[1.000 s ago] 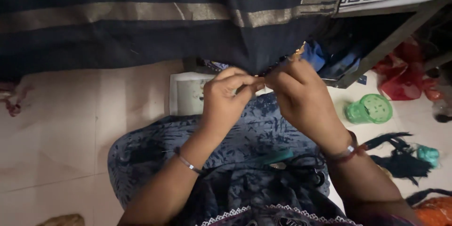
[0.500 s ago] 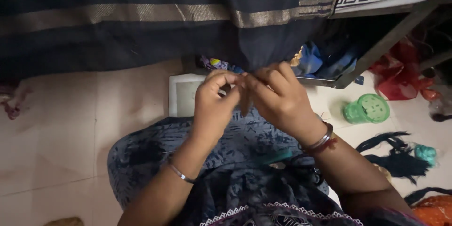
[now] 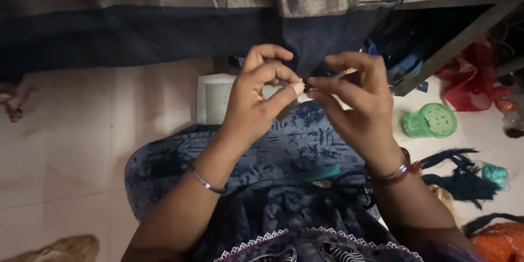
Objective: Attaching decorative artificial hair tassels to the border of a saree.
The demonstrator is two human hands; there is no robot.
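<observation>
A dark blue cloth (image 3: 164, 27) with gold stripes hangs down from above in front of me. My left hand (image 3: 254, 103) and my right hand (image 3: 357, 106) meet fingertip to fingertip at its lower edge (image 3: 305, 60). Both pinch a small bit of thread or fringe there; it is too small to make out. Each wrist wears a thin bangle. My lap, covered in blue patterned fabric (image 3: 295, 147), lies below the hands.
A white box (image 3: 210, 98) stands on the tiled floor behind my left hand. Scissors (image 3: 349, 183) lie on my lap. To the right are a green plastic container (image 3: 431, 121), dark thread bundles (image 3: 458, 174), a red bag (image 3: 475, 79) and a slanted metal frame leg (image 3: 458, 38).
My right hand has drawn a little to the right and its fingers have spread. The left hand stays pinched at the cloth's edge.
</observation>
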